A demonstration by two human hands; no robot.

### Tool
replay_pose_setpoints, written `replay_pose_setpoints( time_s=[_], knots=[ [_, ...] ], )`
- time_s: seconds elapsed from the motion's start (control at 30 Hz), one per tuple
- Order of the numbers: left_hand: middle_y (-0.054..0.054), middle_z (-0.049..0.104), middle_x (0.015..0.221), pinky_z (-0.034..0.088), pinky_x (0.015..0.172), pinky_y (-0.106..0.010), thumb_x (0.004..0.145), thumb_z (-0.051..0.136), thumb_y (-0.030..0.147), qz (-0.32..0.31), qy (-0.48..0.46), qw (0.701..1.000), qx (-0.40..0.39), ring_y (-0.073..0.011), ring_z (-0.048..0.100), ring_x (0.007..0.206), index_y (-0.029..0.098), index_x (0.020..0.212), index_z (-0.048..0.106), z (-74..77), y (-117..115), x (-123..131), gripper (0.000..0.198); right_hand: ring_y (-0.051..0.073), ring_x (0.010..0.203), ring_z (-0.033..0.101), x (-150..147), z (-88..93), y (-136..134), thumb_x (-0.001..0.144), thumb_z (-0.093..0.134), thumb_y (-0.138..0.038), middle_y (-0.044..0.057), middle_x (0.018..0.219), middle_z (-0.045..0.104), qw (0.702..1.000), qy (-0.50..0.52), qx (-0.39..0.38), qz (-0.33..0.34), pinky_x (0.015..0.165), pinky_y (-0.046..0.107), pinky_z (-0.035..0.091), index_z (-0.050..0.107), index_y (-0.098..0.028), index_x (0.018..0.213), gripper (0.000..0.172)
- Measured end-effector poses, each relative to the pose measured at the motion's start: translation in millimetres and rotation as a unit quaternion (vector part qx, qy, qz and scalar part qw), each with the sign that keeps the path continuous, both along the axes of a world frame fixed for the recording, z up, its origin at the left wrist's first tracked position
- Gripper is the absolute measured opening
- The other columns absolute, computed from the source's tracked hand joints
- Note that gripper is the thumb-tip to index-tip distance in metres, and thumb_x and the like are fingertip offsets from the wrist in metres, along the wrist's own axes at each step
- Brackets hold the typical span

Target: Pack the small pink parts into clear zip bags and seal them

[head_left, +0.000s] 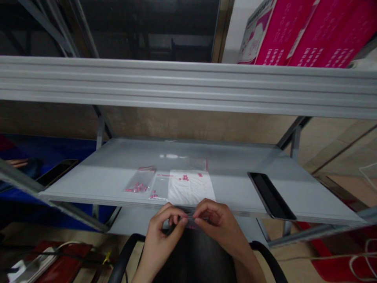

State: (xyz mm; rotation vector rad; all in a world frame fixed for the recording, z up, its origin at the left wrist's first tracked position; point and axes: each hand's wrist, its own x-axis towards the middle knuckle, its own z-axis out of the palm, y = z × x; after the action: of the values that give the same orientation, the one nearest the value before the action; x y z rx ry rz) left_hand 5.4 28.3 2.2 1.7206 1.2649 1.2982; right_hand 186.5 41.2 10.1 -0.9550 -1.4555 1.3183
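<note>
Left hand [163, 245], right hand [219, 226], fingers [183, 221] clamped on a small plastic bag [191, 224] — grey shelf edge [235, 210] just ahead

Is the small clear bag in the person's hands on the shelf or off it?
Off it: the small clear bag is pinched between the left hand and right hand, just below the front edge of the grey shelf.
</note>
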Motion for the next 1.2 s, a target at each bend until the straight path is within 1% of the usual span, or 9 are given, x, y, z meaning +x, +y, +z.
replay_pose_setpoints(
  time_s=[0.2,0.33,0.53,0.67,0.77,0.87,0.97,1.07,1.2],
  knots=[
    [0.002,0.057,0.058,0.043,0.056,-0.022,0.076,0.068,0.020,0.013,0.012,1.000,0.023,-0.0137,0.054,0.057,0.020,0.067,0.072,0.9,3.3,-5.0,0.009,0.016,0.077,0.062,-4.3,4.0,-1.0,0.076,0.064,-0.014,0.000,0.078,0.064,0.999,-0.013,0.001,-0.039,0.071,0.027,0.048,0.065,-0.019,0.079,0.006],
    [0.002,0.056,0.054,0.043,0.056,-0.023,0.075,0.068,0.023,0.021,0.018,0.999,0.017,-0.0136,0.053,0.054,0.020,0.062,0.072,2.1,3.7,-7.6,0.014,0.016,0.078,0.062,-6.7,1.8,-1.5,0.075,0.061,-0.013,-0.001,0.079,0.064,0.999,-0.022,0.002,-0.044,0.072,0.028,0.048,0.063,-0.020,0.087,0.014],
    [0.002,0.054,0.053,0.042,0.055,-0.023,0.076,0.066,0.024,0.029,0.028,0.999,0.014,-0.0136,0.053,0.053,0.019,0.059,0.070,4.1,2.4,-10.2,0.018,0.016,0.075,0.060,-6.5,-1.4,-1.7,0.074,0.058,-0.009,-0.001,0.077,0.064,0.997,-0.054,0.038,-0.041,0.072,0.029,0.046,0.063,-0.021,0.091,0.021],
    [0.002,0.056,0.054,0.043,0.055,-0.024,0.076,0.065,0.021,0.023,0.036,0.999,0.030,-0.0144,0.056,0.055,0.020,0.060,0.070,3.7,1.8,-10.1,0.017,0.017,0.078,0.059,-5.6,3.7,-1.1,0.067,0.058,-0.005,0.000,0.082,0.063,0.991,-0.098,0.094,-0.013,0.072,0.029,0.045,0.065,-0.021,0.095,0.033],
    [0.002,0.056,0.053,0.043,0.055,-0.023,0.075,0.065,0.018,0.029,0.047,0.997,0.058,-0.0138,0.056,0.053,0.020,0.058,0.068,4.7,1.3,-9.0,0.017,0.017,0.079,0.059,-9.6,6.1,-0.5,0.065,0.060,-0.005,0.001,0.083,0.062,0.986,-0.118,0.119,-0.001,0.071,0.029,0.045,0.067,-0.020,0.088,0.029],
    [0.003,0.056,0.052,0.043,0.055,-0.023,0.074,0.066,0.017,0.036,0.060,0.994,0.084,-0.0132,0.055,0.052,0.020,0.058,0.067,5.8,0.9,-8.0,0.017,0.017,0.074,0.058,-15.9,4.1,0.8,0.064,0.062,-0.006,0.000,0.077,0.062,0.985,-0.131,0.111,-0.029,0.067,0.028,0.044,0.067,-0.020,0.082,0.023],
    [0.003,0.057,0.051,0.043,0.054,-0.023,0.074,0.065,0.016,0.039,0.071,0.992,0.098,-0.0132,0.056,0.051,0.020,0.059,0.068,6.6,0.5,-7.7,0.016,0.015,0.068,0.058,-20.5,1.1,1.9,0.065,0.061,-0.006,-0.001,0.070,0.062,0.985,-0.136,0.106,-0.027,0.064,0.026,0.042,0.065,-0.019,0.071,0.015],
    [0.003,0.056,0.052,0.043,0.054,-0.023,0.074,0.063,0.015,0.042,0.081,0.991,0.101,-0.0132,0.056,0.052,0.020,0.059,0.067,7.1,0.3,-7.6,0.016,0.015,0.066,0.057,-23.2,0.8,2.6,0.065,0.061,-0.005,-0.001,0.066,0.062,0.984,-0.130,0.116,-0.027,0.062,0.025,0.041,0.064,-0.018,0.065,0.014],
    [0.003,0.056,0.054,0.043,0.055,-0.024,0.074,0.061,0.014,0.045,0.089,0.990,0.104,-0.0130,0.056,0.053,0.019,0.059,0.063,7.6,0.5,-8.4,0.017,0.015,0.065,0.057,-25.4,2.0,3.3,0.065,0.063,-0.007,-0.001,0.063,0.062,0.982,-0.133,0.130,-0.039,0.061,0.026,0.041,0.065,-0.019,0.062,0.013]
  ],
)
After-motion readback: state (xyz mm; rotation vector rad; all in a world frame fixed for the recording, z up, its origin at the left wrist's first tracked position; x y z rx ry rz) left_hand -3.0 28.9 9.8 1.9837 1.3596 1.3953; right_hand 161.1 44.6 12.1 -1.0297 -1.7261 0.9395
